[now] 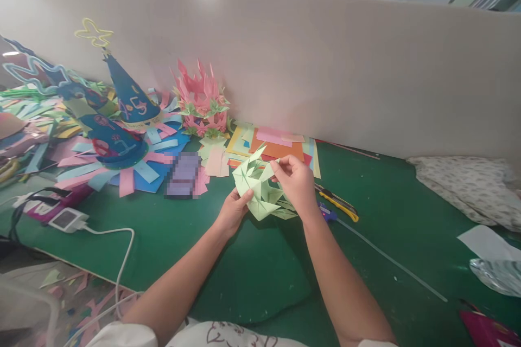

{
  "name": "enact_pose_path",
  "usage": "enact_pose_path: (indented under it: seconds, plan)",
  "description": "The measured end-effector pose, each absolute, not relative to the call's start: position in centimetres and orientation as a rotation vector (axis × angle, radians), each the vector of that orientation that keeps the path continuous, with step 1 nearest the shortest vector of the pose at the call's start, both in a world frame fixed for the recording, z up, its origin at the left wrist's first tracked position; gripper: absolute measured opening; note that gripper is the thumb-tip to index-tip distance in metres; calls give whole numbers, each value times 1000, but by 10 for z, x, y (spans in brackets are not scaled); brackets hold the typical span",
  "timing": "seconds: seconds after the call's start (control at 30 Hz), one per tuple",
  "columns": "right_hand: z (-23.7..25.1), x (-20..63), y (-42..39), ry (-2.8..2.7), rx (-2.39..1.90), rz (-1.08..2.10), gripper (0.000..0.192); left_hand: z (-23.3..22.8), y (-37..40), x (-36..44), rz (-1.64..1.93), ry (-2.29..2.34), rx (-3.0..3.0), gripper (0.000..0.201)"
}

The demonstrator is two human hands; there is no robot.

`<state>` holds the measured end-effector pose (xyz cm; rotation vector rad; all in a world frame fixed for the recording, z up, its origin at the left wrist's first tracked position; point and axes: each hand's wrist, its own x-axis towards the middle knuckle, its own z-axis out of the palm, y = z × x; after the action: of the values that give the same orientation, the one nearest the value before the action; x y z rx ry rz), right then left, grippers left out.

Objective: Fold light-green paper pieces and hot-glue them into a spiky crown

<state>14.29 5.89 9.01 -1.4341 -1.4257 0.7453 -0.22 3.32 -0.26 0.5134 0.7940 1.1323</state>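
In the head view we see both hands on a folded pale-green paper piece with pointed flaps [260,203], held above the green desk [252,271]. Our left hand [235,210] grips its lower left edge between thumb and fingers; our right hand [296,180] pinches a flap at its upper right. Many points are already folded, so we judge the shaping well advanced; the pinched flap seems the part not yet settled. Whether the segments are joined, we cannot tell. Beyond the hands, to the left, stands a pink-and-green folded-paper crown [203,111] that looks complete.
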Motion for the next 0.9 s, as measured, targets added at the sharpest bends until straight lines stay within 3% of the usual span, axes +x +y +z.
enact_pose_path:
  seconds: [0.9]
  plan:
    - [86,135,50,-1520,-1355,745,26,-2,34,-1,1143,796,493,37]
